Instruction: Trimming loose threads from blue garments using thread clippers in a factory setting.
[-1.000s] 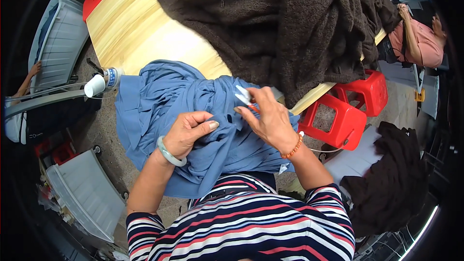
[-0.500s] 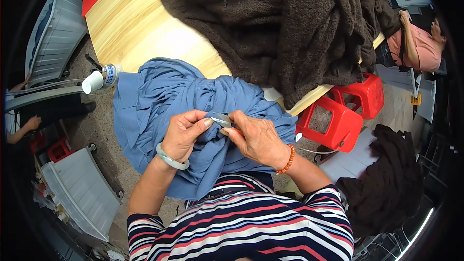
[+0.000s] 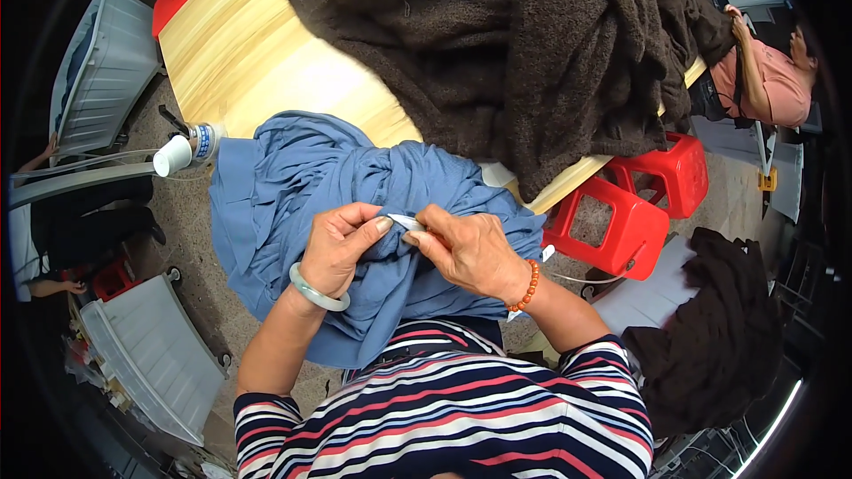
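A bunched blue cloth garment [image 3: 302,182] hangs over the near edge of the table, in front of my body. My left hand [image 3: 340,244], with a pale bangle at its wrist, pinches a fold of the blue fabric between thumb and fingertips. Close to its right, my right hand [image 3: 470,250] is closed around small thread snips [image 3: 406,223]. Their bright, narrow blades point left toward the pinched fold, almost at my left fingertips. Most of the handle is hidden inside my right hand.
A large heap of dark brown fabric [image 3: 497,44] covers much of the wooden table [image 3: 240,44]. Red stools [image 3: 612,226] stand at the right. White paper cups [image 3: 173,155] are fixed at the table's left edge. Grey bins [image 3: 160,346] sit left; a co-worker [image 3: 772,84] is far right.
The snips have turned slightly in my right hand, and their blades look brighter and closer together. My left hand keeps its pinch on the fabric. A person at the far left has shifted.
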